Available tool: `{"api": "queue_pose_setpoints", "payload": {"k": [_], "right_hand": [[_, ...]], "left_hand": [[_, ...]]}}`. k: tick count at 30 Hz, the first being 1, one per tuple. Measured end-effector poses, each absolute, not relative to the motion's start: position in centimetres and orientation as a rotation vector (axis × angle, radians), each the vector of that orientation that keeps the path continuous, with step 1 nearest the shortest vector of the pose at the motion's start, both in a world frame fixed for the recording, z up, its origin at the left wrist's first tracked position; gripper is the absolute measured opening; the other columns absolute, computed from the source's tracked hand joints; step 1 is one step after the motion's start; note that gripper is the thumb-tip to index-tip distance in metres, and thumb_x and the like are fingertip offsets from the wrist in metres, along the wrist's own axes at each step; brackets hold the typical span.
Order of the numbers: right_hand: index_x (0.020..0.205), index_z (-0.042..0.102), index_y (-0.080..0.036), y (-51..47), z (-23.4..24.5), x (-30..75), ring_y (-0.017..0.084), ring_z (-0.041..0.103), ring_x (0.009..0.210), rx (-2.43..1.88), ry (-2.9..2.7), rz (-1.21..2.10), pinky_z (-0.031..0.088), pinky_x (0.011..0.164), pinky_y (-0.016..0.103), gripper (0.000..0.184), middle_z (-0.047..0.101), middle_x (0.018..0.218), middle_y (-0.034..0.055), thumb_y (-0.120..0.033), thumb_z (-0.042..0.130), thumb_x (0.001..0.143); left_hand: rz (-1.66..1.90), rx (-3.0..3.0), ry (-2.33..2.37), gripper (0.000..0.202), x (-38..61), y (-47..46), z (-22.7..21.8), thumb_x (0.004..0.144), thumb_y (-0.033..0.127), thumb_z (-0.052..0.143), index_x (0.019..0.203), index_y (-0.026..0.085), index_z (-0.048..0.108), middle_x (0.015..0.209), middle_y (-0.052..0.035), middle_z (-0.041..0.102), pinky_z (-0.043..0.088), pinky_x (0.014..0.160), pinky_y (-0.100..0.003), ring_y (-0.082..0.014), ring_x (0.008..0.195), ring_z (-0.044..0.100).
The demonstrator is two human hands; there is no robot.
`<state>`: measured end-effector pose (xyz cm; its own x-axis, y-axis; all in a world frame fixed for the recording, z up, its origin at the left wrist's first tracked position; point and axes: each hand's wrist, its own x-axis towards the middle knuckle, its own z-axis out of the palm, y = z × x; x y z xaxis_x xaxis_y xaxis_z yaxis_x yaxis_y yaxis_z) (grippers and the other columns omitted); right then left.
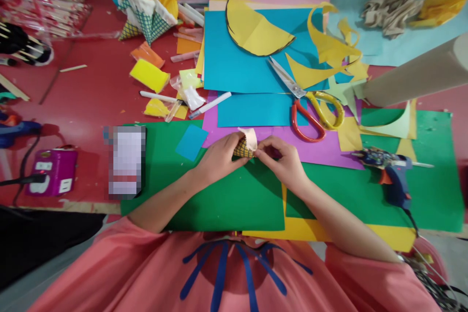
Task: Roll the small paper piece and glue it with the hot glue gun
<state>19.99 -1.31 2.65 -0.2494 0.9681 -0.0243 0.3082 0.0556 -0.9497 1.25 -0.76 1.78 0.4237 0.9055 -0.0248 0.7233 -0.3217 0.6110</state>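
My left hand [219, 157] is closed around a small yellow paper cone [243, 148] marked with a dark grid. A cream strip with a wavy edge [249, 138] stands up along the cone's upper rim. At the cone's right side, my right hand [281, 156] pinches its edge between thumb and fingertips. Both hands are over green sheets [226, 204] at the front of the table. Just beyond the right hand lie scissors with red and yellow handles [302, 95], blades spread.
A glue gun [397, 175] lies at right, near a thick cardboard tube [420, 70]. Yellow scraps [329, 53] and a black-edged yellow semicircle [256, 29] rest on blue sheets [234, 68]. At left are a phone [127, 161], a purple power socket [51, 173] and finished grid-patterned cones [149, 5].
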Motion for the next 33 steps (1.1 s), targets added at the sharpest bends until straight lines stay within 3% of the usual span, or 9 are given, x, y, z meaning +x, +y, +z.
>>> {"api": "queue_pose_setpoints", "payload": {"k": [4, 9, 13, 18, 21, 27, 33], "right_hand": [[0.081, 0.064, -0.018, -1.3, 3.0, 20.1, 0.009, 0.051, 0.06, -1.228, -1.656, 1.235, 0.04, 0.055, 0.023, 0.009, 0.061, 0.072, 0.0004, -0.026, 0.06, 0.083], [0.089, 0.067, -0.019, -1.3, 3.5, 20.3, 0.013, 0.059, 0.073, -1.146, -1.704, 1.219, 0.047, 0.062, 0.026, 0.013, 0.066, 0.082, 0.0043, -0.028, 0.059, 0.085], [0.096, 0.068, -0.019, -1.5, 3.3, 20.2, 0.014, 0.059, 0.071, -1.102, -1.794, 1.211, 0.048, 0.063, 0.028, 0.017, 0.066, 0.082, 0.0051, -0.027, 0.056, 0.086], [0.098, 0.066, -0.018, -1.7, 3.1, 20.1, 0.013, 0.056, 0.068, -1.032, -1.941, 1.137, 0.047, 0.062, 0.028, 0.02, 0.063, 0.081, 0.0058, -0.025, 0.051, 0.088], [0.097, 0.066, -0.016, -1.8, 3.1, 20.1, 0.013, 0.054, 0.068, -1.041, -1.997, 1.096, 0.044, 0.061, 0.027, 0.021, 0.058, 0.079, 0.0054, -0.028, 0.052, 0.088], [0.084, 0.066, -0.016, -1.7, 2.8, 19.9, 0.011, 0.048, 0.061, -1.17, -1.955, 1.046, 0.039, 0.056, 0.025, 0.024, 0.052, 0.071, 0.0017, -0.039, 0.062, 0.081], [0.078, 0.063, -0.016, -1.8, 2.6, 19.8, 0.01, 0.044, 0.057, -1.235, -1.92, 1.034, 0.035, 0.053, 0.024, 0.024, 0.05, 0.069, 0.0002, -0.041, 0.065, 0.079]], "left_hand": [[0.434, 2.101, 1.373, 0.04, 1.2, -0.6, 2.0, 0.077, 0.029, 0.066, 0.111, 0.016, 0.05, 0.106, -0.0103, 0.065, 0.052, 0.079, -0.033, -0.0243, 0.099, 0.064], [0.227, 2.101, 1.491, 0.041, 1.3, -0.6, 2.5, 0.076, 0.032, 0.066, 0.111, 0.016, 0.051, 0.096, -0.0081, 0.068, 0.052, 0.067, -0.03, -0.0253, 0.087, 0.068], [0.153, 2.104, 1.551, 0.043, 1.4, -0.5, 2.7, 0.076, 0.032, 0.067, 0.113, 0.015, 0.052, 0.095, -0.0083, 0.069, 0.051, 0.066, -0.03, -0.026, 0.088, 0.067], [0.181, 2.17, 1.479, 0.051, 1.4, -0.6, 2.8, 0.079, 0.029, 0.064, 0.124, 0.017, 0.045, 0.111, -0.0096, 0.065, 0.052, 0.072, -0.031, -0.0261, 0.098, 0.065], [0.237, 2.244, 1.405, 0.054, 1.4, -0.7, 2.7, 0.08, 0.03, 0.062, 0.127, 0.017, 0.04, 0.119, -0.0116, 0.061, 0.052, 0.075, -0.032, -0.0259, 0.103, 0.063], [0.373, 2.378, 1.32, 0.067, 1.6, -1.0, 2.5, 0.078, 0.043, 0.061, 0.13, 0.011, 0.033, 0.115, -0.0158, 0.059, 0.051, 0.082, -0.036, -0.0285, 0.106, 0.06], [0.272, 2.38, 1.355, 0.055, 1.6, -1.0, 2.5, 0.081, 0.037, 0.06, 0.126, 0.015, 0.037, 0.111, -0.0131, 0.061, 0.051, 0.077, -0.035, -0.0269, 0.101, 0.062]]}}
